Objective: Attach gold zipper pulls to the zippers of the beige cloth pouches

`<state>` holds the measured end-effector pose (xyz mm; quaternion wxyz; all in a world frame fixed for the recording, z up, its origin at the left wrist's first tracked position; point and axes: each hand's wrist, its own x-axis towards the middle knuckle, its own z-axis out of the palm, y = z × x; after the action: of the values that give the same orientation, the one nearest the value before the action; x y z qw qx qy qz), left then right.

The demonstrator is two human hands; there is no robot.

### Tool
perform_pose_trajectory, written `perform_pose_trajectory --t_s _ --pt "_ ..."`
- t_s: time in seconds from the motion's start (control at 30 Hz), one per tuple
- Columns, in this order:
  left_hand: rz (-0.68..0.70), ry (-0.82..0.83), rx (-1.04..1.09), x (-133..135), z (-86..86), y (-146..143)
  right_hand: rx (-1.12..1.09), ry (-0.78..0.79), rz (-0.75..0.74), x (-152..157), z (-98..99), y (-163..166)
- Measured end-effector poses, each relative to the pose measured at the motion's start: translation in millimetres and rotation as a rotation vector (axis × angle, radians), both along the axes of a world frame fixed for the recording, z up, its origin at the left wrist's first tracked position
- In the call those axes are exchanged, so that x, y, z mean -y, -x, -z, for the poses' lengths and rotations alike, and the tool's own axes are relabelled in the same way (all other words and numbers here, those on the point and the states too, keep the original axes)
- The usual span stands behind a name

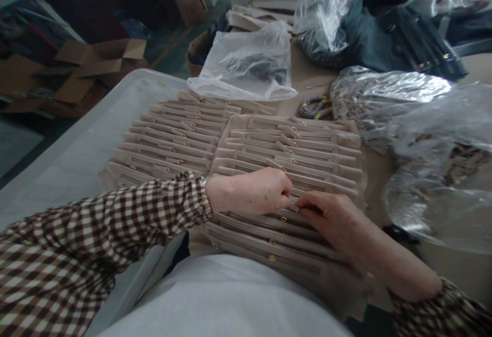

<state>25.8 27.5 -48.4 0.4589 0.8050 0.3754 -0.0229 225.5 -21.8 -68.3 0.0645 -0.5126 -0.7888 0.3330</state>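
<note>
Beige zippered fabric pieces (292, 170) lie overlapped in two long rows, with brass-coloured sliders and short fabric pull tabs. Over the right-hand row, my left hand (251, 191) is closed in a pinch, its fingertips mostly hidden from above. My right hand (334, 219) meets it from the right, thumb and forefinger pinched together. Between the two sets of fingertips shows the end of a small pale zipper pull tab (294, 207). Both hands seem to grip it, though its far end is covered by my fingers.
Grey-and-yellow-handled snips (315, 107) lie behind the rows. Clear plastic bags (442, 173) crowd the right side, and a white plastic bag (246, 65) sits at the back. Dark bags (407, 44) are piled at the far right. Open cardboard boxes (84, 70) stand at left.
</note>
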Motion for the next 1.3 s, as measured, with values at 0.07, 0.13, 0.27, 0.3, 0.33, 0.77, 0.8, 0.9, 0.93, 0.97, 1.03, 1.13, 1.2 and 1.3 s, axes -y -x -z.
perform_pose_trajectory --t_s 0.07,0.13,0.27,0.3,0.33,0.77,0.8,0.9,0.93,0.97,1.03,1.13,1.2,1.3 --pt "0.017 -0.04 -0.041 0.5 -0.1 -1.1 0.012 -0.068 -0.017 0.9 4.2 -0.9" --pt "0.017 -0.064 -0.062 0.4 -0.6 -1.4 0.017 -0.126 -0.019 1.0 7.8 -1.8" --pt "-0.025 -0.059 -0.042 0.1 -1.6 1.4 0.007 -0.179 -0.024 0.6 10.0 -1.5" --pt "-0.035 -0.058 -0.038 0.3 -1.3 2.4 0.009 -0.181 -0.028 0.5 9.8 -0.7" --pt "-0.038 -0.06 -0.037 0.6 -0.8 3.2 0.015 -0.184 -0.034 0.4 9.6 0.3" --pt "-0.156 0.004 0.076 -4.4 -0.1 16.7 0.052 -0.195 -0.019 -1.9 1.1 5.7" --pt "-0.214 0.087 0.121 -4.2 -0.7 17.9 -0.009 -0.201 -0.004 -2.2 -2.3 7.1" --pt "-0.468 0.457 0.324 -1.4 -4.8 16.9 -0.247 -0.188 0.044 -1.3 -10.7 16.3" --pt "-0.546 0.588 0.413 -0.1 -6.8 15.1 -0.346 -0.16 0.065 -0.8 -12.1 20.5" --pt "-0.609 0.7 0.501 1.1 -8.7 12.9 -0.46 -0.121 0.098 -0.4 -12.4 24.8" --pt "-0.673 0.845 0.647 3.1 -11.6 7.9 -0.722 -0.016 0.193 -0.3 -10.8 32.4" --pt "-0.709 0.925 0.756 5.0 -11.9 1.4 -1.036 0.183 0.342 -1.9 -6.4 39.3" --pt "-0.718 0.951 0.812 6.0 -10.3 -1.3 -1.113 0.297 0.407 -2.7 -5.1 41.2" --pt "-0.687 0.973 0.867 6.9 -8.9 -1.2 -1.134 0.371 0.444 -1.8 -8.3 40.6"
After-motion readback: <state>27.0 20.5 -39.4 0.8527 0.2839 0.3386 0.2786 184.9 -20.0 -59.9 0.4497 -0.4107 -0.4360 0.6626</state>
